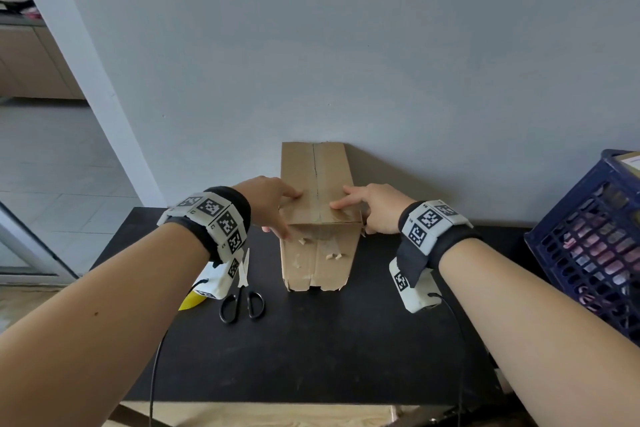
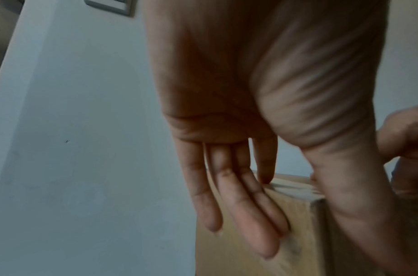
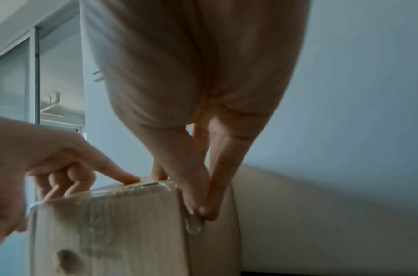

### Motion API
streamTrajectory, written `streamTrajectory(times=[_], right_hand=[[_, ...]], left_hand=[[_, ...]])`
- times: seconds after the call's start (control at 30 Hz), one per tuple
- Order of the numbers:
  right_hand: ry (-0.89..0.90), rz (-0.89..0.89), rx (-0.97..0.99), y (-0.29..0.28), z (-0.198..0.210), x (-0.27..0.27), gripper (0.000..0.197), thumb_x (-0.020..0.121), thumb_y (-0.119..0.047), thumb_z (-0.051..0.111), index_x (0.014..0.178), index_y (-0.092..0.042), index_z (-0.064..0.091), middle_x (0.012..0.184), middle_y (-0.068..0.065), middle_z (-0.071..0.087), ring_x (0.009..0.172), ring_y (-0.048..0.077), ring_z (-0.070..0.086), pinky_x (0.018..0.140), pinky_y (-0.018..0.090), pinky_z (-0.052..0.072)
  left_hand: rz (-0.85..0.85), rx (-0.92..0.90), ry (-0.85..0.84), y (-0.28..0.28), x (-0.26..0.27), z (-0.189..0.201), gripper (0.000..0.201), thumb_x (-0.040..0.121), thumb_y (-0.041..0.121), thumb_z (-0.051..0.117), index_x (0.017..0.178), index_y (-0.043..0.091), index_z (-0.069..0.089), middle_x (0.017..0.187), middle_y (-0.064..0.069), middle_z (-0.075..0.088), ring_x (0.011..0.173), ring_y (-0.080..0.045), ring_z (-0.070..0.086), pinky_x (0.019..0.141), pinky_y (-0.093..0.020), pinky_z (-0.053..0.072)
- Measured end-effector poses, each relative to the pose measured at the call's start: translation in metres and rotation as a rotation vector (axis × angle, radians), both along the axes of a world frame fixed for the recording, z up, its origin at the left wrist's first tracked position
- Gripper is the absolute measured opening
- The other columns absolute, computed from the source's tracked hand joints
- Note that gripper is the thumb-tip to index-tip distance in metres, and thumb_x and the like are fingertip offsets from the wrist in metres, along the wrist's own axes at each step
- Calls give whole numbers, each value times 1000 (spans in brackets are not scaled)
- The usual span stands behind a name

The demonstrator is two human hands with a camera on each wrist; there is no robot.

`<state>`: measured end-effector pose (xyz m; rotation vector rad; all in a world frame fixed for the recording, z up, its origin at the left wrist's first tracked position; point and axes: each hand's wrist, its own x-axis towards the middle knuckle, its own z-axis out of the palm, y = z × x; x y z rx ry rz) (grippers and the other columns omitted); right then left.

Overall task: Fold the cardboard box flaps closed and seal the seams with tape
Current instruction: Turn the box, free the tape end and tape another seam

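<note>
bare forearms nearest, each strapped with a marker-covered wrist band. left hand (image 1: pixel 268 199) spread flat over the near left corner of the cardboard box (image 1: pixel 317 184): forefinger on top, other fingers (image 2: pixel 248 214) straight down the left side, thumb down the near face. right hand (image 1: pixel 375 208) on the near right corner, forefinger stretched flat along the top toward the centre seam, thumb and a fingertip meeting at the right edge over a wrinkled end of clear tape (image 3: pixel 193 222); cannot tell whether pinching or only pressing it. box tall and narrow, flaps folded shut, standing mid-table on the black table (image 1: pixel 311 350) against the grey wall. black-handled scissors (image 1: pixel 242 302) lying left of the box, a yellow object (image 1: pixel 190 300) just beside. dark blue crate (image 1: pixel 588 246) at the right edge.
</note>
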<state>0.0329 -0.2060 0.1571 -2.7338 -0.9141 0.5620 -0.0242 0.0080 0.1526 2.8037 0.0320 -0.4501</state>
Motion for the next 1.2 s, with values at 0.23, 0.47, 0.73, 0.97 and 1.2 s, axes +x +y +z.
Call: streamTrajectory(times=[0.23, 0.47, 0.73, 0.97, 1.2], right_hand=[[-62, -14, -12, 2, -5, 2, 73, 78, 9, 64, 132, -38, 52, 154, -12, 29, 140, 17, 32, 107, 25, 32], [-49, -5, -40, 2, -3, 2, 75, 76, 2, 72, 136, -36, 49, 155, -11, 26, 144, 17, 24, 112, 27, 24], [-73, -83, 64, 4, -7, -3, 68, 73, -4, 76, 129, -35, 56, 152, -10, 35, 138, 17, 35, 109, 26, 29], [-126, -145, 105, 10, -14, -12, 57, 71, -10, 79, 121, -28, 59, 124, 1, 61, 115, 23, 56, 92, 27, 43], [-103, -154, 73, 11, -10, -14, 60, 74, -4, 75, 127, -26, 58, 138, -2, 54, 127, 21, 48, 104, 31, 40]], left_hand=[[-54, 70, 45, 0, 1, 4, 98, 68, 16, 81, 148, 28, 27, 104, 3, 67, 98, -13, 52, 86, -24, 36], [-64, 79, -25, 2, 2, 1, 93, 68, 20, 82, 146, 30, 32, 90, 6, 62, 93, -11, 48, 83, -22, 34], [-69, 82, -44, 2, 6, -1, 90, 67, 27, 81, 144, 30, 35, 101, 0, 69, 93, -11, 52, 83, -23, 39], [-72, 143, -121, 0, 5, -6, 85, 67, 35, 77, 142, 32, 37, 92, 1, 71, 86, -10, 54, 79, -24, 44], [-43, 58, -127, 4, 1, -10, 80, 68, 42, 78, 139, 30, 44, 74, 2, 72, 71, -3, 55, 70, -24, 40]])
